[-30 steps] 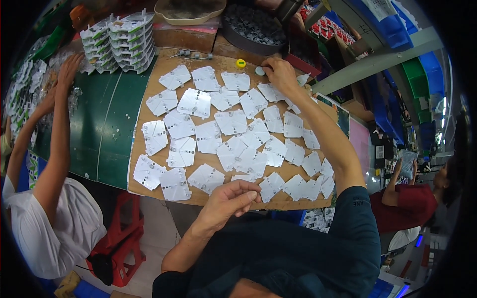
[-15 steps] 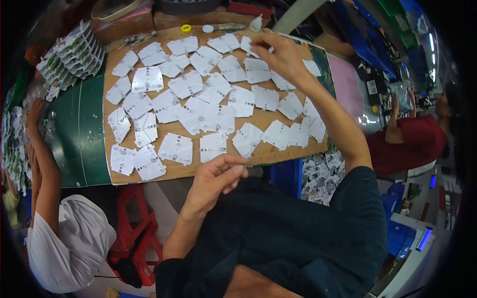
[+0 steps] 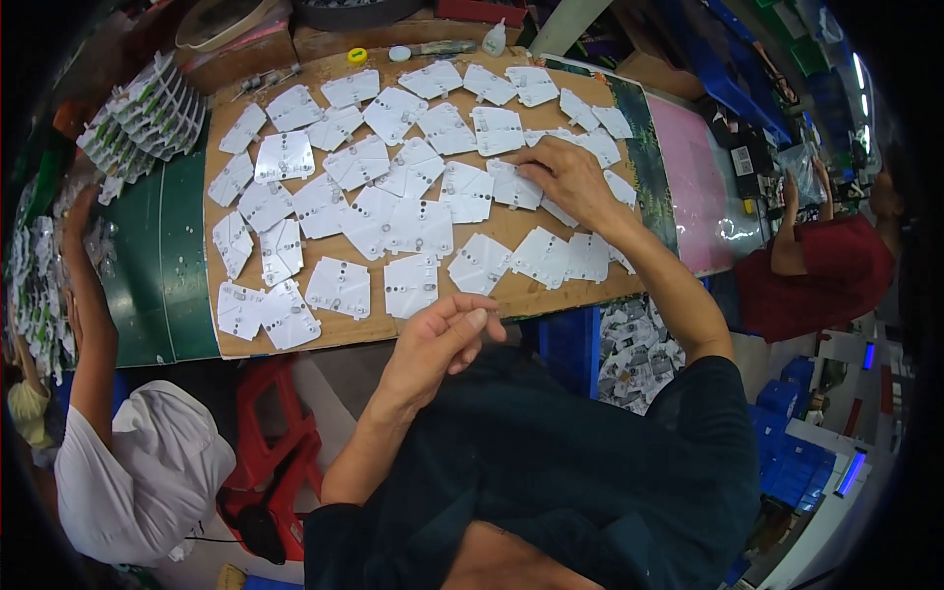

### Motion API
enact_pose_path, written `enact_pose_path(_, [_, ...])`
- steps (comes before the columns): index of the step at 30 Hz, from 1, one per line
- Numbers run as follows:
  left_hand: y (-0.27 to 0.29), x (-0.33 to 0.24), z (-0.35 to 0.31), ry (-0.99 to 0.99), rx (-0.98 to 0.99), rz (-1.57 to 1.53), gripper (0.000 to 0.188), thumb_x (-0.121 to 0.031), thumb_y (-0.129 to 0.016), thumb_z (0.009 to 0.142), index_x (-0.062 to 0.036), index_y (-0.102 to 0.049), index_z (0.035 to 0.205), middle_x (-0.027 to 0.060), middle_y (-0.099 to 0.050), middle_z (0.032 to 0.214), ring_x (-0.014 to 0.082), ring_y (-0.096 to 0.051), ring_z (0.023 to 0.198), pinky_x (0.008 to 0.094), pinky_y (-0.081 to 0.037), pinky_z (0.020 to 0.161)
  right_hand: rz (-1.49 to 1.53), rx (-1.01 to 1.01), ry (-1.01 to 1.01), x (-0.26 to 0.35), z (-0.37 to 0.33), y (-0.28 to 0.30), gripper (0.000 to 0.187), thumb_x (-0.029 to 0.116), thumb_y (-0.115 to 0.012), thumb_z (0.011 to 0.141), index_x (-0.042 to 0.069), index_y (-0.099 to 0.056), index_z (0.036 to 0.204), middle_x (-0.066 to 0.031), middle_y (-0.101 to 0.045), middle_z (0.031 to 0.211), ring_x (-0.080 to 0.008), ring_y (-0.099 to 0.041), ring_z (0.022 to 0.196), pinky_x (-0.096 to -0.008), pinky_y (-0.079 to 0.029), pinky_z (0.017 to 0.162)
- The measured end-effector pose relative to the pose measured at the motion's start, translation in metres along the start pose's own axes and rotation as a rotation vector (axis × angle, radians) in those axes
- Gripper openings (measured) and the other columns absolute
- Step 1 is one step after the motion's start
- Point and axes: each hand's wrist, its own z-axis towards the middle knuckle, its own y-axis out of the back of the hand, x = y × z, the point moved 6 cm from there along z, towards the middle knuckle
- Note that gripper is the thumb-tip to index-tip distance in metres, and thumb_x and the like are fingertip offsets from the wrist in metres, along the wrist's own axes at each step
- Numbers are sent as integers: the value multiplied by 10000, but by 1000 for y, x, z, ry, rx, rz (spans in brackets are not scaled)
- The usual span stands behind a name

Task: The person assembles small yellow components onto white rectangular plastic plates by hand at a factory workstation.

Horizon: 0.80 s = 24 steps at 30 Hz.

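Head view: the left hand [image 3: 435,346] is positioned at the near edge of the brown board [image 3: 354,329], fingers curled and thumb tip close to the forefinger; whether it is clamped on a small part cannot be told. The right hand [image 3: 572,184] is lowered over the right portion of the board, fingertips at the edge of a white plate [image 3: 508,183]; whether its fingertips are together or apart cannot be told. Further white plates [image 3: 398,228] lie around it in uneven rows, some overlapping. The board rests on a green surface [image 3: 147,275]. Along the far edge stand a yellow cap [image 3: 357,56], a white lid [image 3: 399,53] and a small bottle [image 3: 495,40].
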Motion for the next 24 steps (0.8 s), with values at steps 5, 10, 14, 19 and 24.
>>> enact_pose_path(5, [4,2,6,21,-15,0,258,-207,-507,1017,7,-615,1113,67,-641,850,24,-446,577,136,-342,459,19,41,17,4,2,9,192,199,-640,883,43,-698,978,-106,-644,903,-294,-629,864,-400,-488,770])
enact_pose_path(10, [2,-1,16,10,-40,-15,327,-277,-503,1021,18,-630,1076,56,-629,796,22,-428,551,140,-315,432,172,-24,-22,34,-11,36,204,179,-671,895,20,-677,1023,-96,-661,861,-195,-624,736,-316,-495,656])
enact_pose_path(14, [0,2,26,-12,-61,-51,354,-319,-520,1012,11,-637,1062,36,-626,779,22,-414,547,154,-299,435,508,237,119,93,-47,18,186,143,-686,886,-2,-663,1001,-94,-661,844,-186,-625,718,-306,-495,630])
enact_pose_path(19, [0,-3,28,-45,-143,-81,352,-347,-519,1011,-24,-649,954,27,-617,719,19,-414,514,159,-281,409,435,125,199,112,-62,16,193,172,-722,845,12,-651,926,-113,-649,807,-277,-647,729,-354,-510,624])
enact_pose_path(24, [1,-5,30,-81,-196,-57,384,-371,-496,1017,-39,-634,880,26,-603,674,21,-415,487,159,-277,393,318,34,267,120,-66,15,173,139,-725,833,18,-639,922,-112,-621,793,-291,-634,719,-360,-502,613])
